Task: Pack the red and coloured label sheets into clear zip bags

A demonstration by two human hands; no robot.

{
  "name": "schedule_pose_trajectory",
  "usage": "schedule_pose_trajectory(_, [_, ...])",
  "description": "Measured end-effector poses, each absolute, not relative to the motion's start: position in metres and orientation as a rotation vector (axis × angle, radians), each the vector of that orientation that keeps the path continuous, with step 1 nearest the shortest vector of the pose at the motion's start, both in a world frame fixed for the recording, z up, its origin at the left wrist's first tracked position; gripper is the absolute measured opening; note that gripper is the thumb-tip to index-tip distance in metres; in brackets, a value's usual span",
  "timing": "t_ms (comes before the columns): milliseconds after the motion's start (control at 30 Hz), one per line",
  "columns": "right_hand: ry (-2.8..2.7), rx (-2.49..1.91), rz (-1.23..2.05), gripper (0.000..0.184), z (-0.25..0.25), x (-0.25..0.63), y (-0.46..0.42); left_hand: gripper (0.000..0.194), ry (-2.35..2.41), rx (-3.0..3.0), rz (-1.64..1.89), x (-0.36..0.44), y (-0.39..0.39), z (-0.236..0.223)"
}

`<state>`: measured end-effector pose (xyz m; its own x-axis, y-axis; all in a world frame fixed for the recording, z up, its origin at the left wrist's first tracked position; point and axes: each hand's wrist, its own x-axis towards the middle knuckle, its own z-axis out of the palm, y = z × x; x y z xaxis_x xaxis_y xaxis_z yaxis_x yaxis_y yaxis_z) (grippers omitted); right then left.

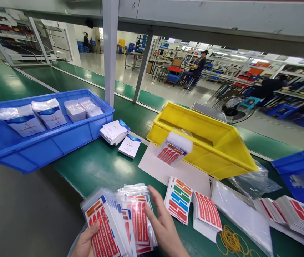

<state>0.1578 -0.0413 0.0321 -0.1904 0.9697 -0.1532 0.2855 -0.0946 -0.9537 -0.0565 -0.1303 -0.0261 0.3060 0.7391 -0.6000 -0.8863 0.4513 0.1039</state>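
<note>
Along the green table [98, 171], a blue bin [61, 144] stands left of the yellow bin [208, 159]. Front-left of the latter, bagged label packs [114, 228] are fanned: left hand [84, 244] pinching them, right hand [165, 228] at their edge, thumb and fingers spread (contact pressure undetermined). Rubber bands [231, 241] lie in front of that bin.

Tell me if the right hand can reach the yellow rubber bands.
Probably yes: the yellow rubber bands lie uncovered beside a sticker stack, though the right hand is at the bagged stickers.
</note>
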Motion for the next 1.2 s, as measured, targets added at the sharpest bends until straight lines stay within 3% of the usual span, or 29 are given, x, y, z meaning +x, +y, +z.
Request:
schedule_pose_trajectory(100, [-1.693,-1.187,1.699,0.045,0.048,0.146,-0.051,0.027,0.642,-0.259,1.091,-0.053,-0.127,-0.022])
schedule_pose_trajectory(167, [-1.741,-1.07,1.782,0.04,0.06,0.139,-0.054,0.031,0.651,-0.261,1.091,-0.052,-0.127,-0.02])
schedule_pose_trajectory(367, [-1.464,-1.179,1.793,0.047,0.053,0.15,-0.044,0.032,0.666,-0.295,1.135,-0.056,-0.127,-0.018])
schedule_pose_trajectory(533, [-1.517,-1.365,1.387,0.067,0.032,0.156,-0.046,0.018,0.714,-0.276,1.152,-0.053,-0.125,-0.014])
schedule_pose_trajectory(700, [-1.598,-1.038,1.885,0.045,0.056,0.135,-0.054,0.02,0.75,-0.219,1.169,-0.049,-0.124,-0.008])
schedule_pose_trajectory(800, [-1.417,-1.004,1.856,0.041,0.063,0.133,-0.052,0.022,0.729,-0.235,1.153,-0.051,-0.124,-0.009])
schedule_pose_trajectory(900, [-1.228,-1.063,1.881,0.052,0.055,0.145,-0.045,0.029,0.687,-0.253,1.124,-0.055,-0.125,-0.012])
schedule_pose_trajectory(1067, [-1.375,-1.359,1.411,0.06,0.036,0.16,-0.04,0.035,0.779,-0.21,1.175,-0.054,-0.124,-0.014])
schedule_pose_trajectory(1200, [-1.493,-1.189,1.719,0.047,0.044,0.145,-0.047,0.041,0.794,-0.183,1.183,-0.049,-0.122,-0.01])
